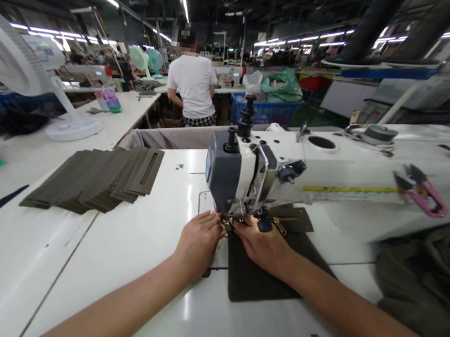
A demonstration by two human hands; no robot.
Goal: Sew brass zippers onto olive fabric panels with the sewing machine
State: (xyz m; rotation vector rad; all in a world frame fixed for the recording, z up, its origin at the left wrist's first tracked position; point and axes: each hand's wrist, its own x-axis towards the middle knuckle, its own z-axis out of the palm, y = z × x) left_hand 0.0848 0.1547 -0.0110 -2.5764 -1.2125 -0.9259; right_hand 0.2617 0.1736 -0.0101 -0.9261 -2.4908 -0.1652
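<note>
A white and dark grey sewing machine [230,172] stands over the white table, with its needle area hidden by my fingers. Beneath its head lies a dark olive fabric panel [263,280] with a brass zipper [279,225] at its far edge. My right hand [262,246] rests on that panel, thumb and fingers closed at its upper left edge; the fingertips are partly covered by the machine. Just left of the needle, my left hand [200,240] has its fingers bent and pressed together. What is under those fingertips cannot be made out.
Left of the machine is a fanned stack of olive pieces [98,176]. Pink-handled thread snips [423,191] sit on the machine arm. Dark cloth [427,280] is heaped at right. A white fan [74,125] stands at left; a person in a white shirt [192,86] is ahead.
</note>
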